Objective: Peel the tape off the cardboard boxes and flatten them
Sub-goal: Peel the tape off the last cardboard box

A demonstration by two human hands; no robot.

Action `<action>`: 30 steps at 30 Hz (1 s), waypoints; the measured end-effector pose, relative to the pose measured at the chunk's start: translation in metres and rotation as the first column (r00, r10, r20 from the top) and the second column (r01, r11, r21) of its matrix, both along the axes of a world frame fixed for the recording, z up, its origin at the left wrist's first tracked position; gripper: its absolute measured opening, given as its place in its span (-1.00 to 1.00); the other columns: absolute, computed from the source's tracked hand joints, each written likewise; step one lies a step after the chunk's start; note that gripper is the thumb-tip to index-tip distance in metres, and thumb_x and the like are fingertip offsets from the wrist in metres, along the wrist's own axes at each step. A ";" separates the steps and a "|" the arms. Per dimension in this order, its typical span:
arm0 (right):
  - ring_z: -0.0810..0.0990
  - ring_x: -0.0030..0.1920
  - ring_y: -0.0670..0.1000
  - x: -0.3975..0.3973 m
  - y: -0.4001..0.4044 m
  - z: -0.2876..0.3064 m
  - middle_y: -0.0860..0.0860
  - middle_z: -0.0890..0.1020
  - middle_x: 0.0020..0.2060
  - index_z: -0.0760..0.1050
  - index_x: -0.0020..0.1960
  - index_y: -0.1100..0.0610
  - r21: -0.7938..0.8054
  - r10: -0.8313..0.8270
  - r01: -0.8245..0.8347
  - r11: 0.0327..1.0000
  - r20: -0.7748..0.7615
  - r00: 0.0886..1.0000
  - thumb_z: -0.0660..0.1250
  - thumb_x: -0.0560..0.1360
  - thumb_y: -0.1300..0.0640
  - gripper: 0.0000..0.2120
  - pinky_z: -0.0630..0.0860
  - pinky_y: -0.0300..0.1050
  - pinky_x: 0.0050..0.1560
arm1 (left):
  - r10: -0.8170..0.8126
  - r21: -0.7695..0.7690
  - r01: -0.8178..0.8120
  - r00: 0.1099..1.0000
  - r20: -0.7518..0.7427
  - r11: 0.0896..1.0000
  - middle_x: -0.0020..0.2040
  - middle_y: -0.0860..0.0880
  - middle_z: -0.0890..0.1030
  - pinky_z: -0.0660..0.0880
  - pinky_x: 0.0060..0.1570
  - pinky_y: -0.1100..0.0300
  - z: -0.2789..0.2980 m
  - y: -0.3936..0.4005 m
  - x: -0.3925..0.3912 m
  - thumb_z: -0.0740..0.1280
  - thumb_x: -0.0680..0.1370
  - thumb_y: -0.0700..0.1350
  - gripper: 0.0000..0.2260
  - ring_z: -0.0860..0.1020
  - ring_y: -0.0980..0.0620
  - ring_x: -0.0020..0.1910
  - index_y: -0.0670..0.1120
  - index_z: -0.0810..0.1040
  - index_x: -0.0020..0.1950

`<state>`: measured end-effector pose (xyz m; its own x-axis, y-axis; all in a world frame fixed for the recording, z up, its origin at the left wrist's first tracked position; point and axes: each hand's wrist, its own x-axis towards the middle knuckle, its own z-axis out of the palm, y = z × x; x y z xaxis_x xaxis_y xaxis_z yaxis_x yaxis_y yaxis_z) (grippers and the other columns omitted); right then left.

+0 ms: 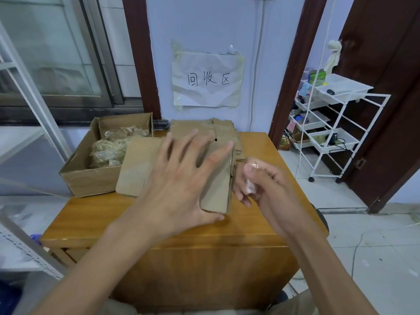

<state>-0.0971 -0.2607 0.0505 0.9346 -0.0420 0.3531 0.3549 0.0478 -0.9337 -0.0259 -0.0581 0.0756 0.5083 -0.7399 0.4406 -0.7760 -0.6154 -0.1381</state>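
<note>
Two bare hands over a wooden table (127, 214), forearms coming in from the bottom edge. Far left on the table: an open cardboard box (91, 176) filled with crumpled tape wads (113, 144), flaps up, touching the box being worked on. Next, the small cardboard box (141, 164) sits mid-table, brown, one narrow panel standing upright at its right end. Left hand (181, 180) is spread flat, fingers straight and fanned, palm down against the top and that upright panel, thumb hooked under the panel's near bottom corner; wrist angled up and to the right. Behind it, flattened cardboard (204, 128) is stacked against the wall under a taped paper sign (208, 79). Right hand (259, 185) is just beside the box's right end, fingers curled, thumb and fingers pinching a crumpled piece of clear tape (250, 185); whether the tape is still attached to the box cannot be told. Far right, a white wire rack (336, 123) with bins on the floor, near a dark door.
</note>
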 end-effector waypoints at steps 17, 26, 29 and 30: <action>0.52 -0.25 0.10 -0.025 -0.091 -0.031 0.20 0.64 -0.21 0.55 -0.19 0.36 -0.304 -0.252 0.248 0.920 0.026 0.967 0.26 0.71 0.17 -0.64 0.51 -0.07 -0.25 | -0.307 -0.226 0.277 0.945 -0.112 0.934 0.57 -0.17 0.17 0.56 0.20 -0.19 -0.013 0.024 0.039 0.61 0.23 0.23 -0.08 0.25 -0.09 0.51 0.06 0.29 0.49; 0.69 0.10 0.03 -0.023 -0.102 -0.061 0.05 0.70 -0.07 0.54 -0.28 0.26 -0.457 -0.322 0.298 0.838 0.026 0.946 0.34 0.66 0.13 -0.63 0.60 0.07 0.09 | -0.113 -0.170 0.100 0.991 -0.070 0.980 0.68 -0.15 0.09 0.60 0.17 -0.14 -0.063 0.036 0.053 0.64 0.27 0.18 -0.14 0.30 -0.19 0.57 -0.09 0.35 0.43; 0.66 0.25 -0.01 -0.016 -0.086 -0.074 -0.06 0.73 0.13 0.51 -0.28 0.19 -0.473 -0.276 0.251 0.845 0.018 0.961 0.33 0.66 0.12 -0.65 0.56 -0.09 0.21 | 0.030 -0.188 -0.048 0.995 -0.096 0.981 0.68 -0.07 0.14 0.25 0.53 -0.11 -0.087 0.023 0.049 0.43 0.36 0.40 -0.31 0.14 -0.08 0.65 -0.06 0.47 0.27; 0.65 0.26 -0.02 -0.012 -0.081 -0.079 -0.07 0.72 0.16 0.48 -0.28 0.17 -0.464 -0.259 0.235 0.854 0.014 0.966 0.32 0.67 0.12 -0.65 0.58 -0.08 0.20 | 0.072 -0.223 -0.099 0.989 -0.125 0.970 0.65 -0.05 0.22 0.17 0.57 -0.09 -0.091 0.014 0.048 0.37 0.39 0.43 -0.34 0.13 -0.05 0.65 -0.04 0.49 0.25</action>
